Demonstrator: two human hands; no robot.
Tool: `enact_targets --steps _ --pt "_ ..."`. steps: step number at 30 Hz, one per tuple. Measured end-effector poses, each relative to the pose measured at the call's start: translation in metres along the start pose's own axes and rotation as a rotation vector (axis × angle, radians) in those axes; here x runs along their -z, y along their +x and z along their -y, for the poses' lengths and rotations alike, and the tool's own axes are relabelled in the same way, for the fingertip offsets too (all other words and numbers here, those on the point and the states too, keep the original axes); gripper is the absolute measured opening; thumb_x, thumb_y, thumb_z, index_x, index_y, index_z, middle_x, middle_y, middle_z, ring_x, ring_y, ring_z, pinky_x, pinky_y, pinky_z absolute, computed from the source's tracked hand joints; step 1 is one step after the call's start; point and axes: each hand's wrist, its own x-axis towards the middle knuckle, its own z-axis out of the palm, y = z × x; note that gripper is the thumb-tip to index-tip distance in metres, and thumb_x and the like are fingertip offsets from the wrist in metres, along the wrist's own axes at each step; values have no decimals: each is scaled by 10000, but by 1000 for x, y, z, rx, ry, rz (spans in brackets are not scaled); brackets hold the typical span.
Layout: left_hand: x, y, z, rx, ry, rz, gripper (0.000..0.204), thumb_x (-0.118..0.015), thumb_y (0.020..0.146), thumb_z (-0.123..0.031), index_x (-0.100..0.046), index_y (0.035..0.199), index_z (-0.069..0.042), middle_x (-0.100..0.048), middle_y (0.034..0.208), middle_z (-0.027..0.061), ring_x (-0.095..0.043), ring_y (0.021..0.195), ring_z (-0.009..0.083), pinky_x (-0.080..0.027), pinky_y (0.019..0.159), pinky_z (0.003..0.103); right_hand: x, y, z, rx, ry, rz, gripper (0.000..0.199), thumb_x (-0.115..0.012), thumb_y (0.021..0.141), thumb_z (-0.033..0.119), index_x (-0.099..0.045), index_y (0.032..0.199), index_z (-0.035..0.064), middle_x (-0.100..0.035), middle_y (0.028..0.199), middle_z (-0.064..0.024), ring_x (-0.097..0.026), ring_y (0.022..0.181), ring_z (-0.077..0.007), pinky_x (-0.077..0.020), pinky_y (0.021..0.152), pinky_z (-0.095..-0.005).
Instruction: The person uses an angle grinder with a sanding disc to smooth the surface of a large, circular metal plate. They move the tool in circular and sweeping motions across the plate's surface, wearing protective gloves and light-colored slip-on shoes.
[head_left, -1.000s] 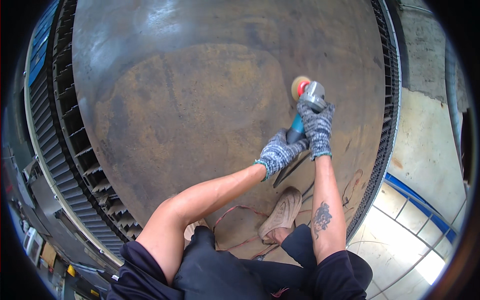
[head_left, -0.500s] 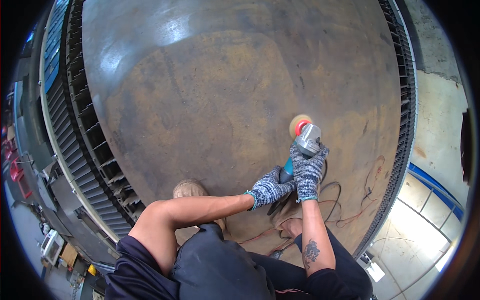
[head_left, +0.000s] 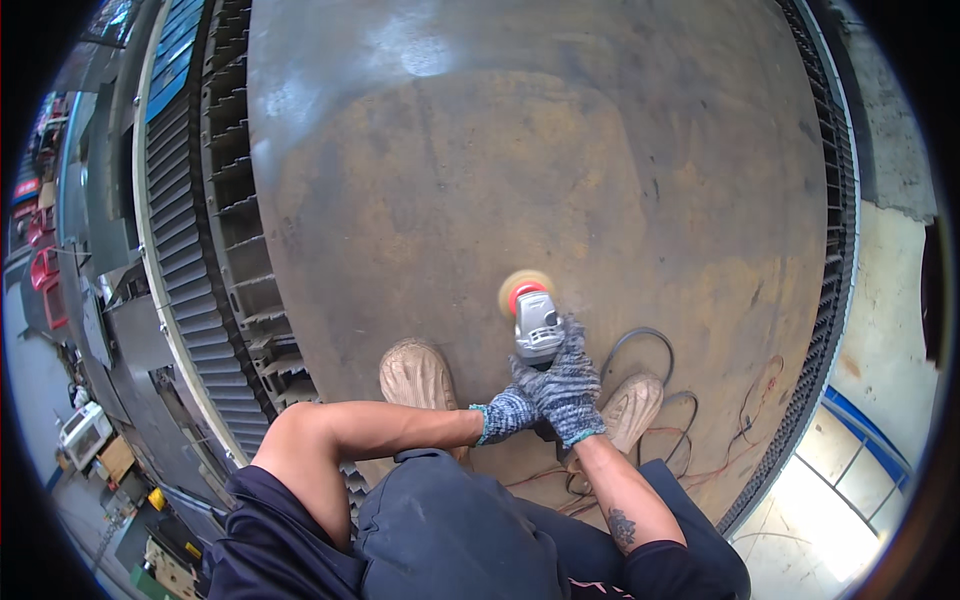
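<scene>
An angle grinder (head_left: 538, 328) with a silver head and a round tan disc (head_left: 509, 290) with a red centre rests against a large brown-grey metal plate (head_left: 450, 200). The disc's edge looks blurred. My right hand (head_left: 566, 390), in a grey speckled knit glove, is closed around the grinder's body just behind the head. Lower and to the left, my left hand (head_left: 510, 411), gloved alike, grips the rear of the grinder. Both hands hide most of the body.
My covered shoes (head_left: 417, 373) stand on the plate either side of the grinder. A black cable (head_left: 645, 332) loops to the right, near thin orange cords (head_left: 735, 440). Slatted metal supports (head_left: 250, 225) run along the plate's left edge, dark ribbed edging (head_left: 838, 250) along its right.
Both hands have drawn the grinder left and nearer to me, between my feet. The view has shifted too, so the plate sits further right in the picture.
</scene>
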Motion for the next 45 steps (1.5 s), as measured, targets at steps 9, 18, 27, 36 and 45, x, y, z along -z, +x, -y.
enact_targets --steps 9,18,27,36,45 --pt "64 90 -120 559 -399 -274 687 -843 766 -459 -644 1239 -3 -731 1088 152 -673 992 234 -531 894 394 68 102 23 -47 235 -448 818 -869 777 392 -479 1375 -7 -654 1279 -209 -661 1172 -327 -507 1022 -405" --pt "97 77 -143 357 -475 -603 704 -812 841 -397 -565 1345 27 -713 1185 180 -683 1071 252 -542 936 367 89 141 113 244 49 -378 852 -859 789 468 -468 1413 40 -694 1262 -194 -684 1153 -366 -519 987 -463" --pt "54 7 -84 475 -725 -393 382 -767 925 -239 -654 1245 -63 -688 1199 75 -617 1079 166 -528 879 347 25 36 137 576 -214 134 954 -793 787 498 -415 1535 42 -665 1311 -225 -696 1118 -391 -547 975 -468" --pt "30 -23 -30 296 -466 -393 376 -487 1100 -213 -524 1466 -137 -549 1489 70 -522 1336 230 -373 1196 358 -7 2 168 812 -465 274 1013 -778 787 485 -325 1600 85 -677 1184 -212 -720 1027 -360 -574 895 -477" --pt "64 -55 -29 264 -1460 -791 342 -349 1156 -340 -555 1387 -194 -627 1386 45 -600 1267 229 -513 1080 424 -39 -25 242 880 -517 403 923 -836 749 414 -435 1515 94 -665 1303 -214 -676 1163 -380 -548 982 -472"
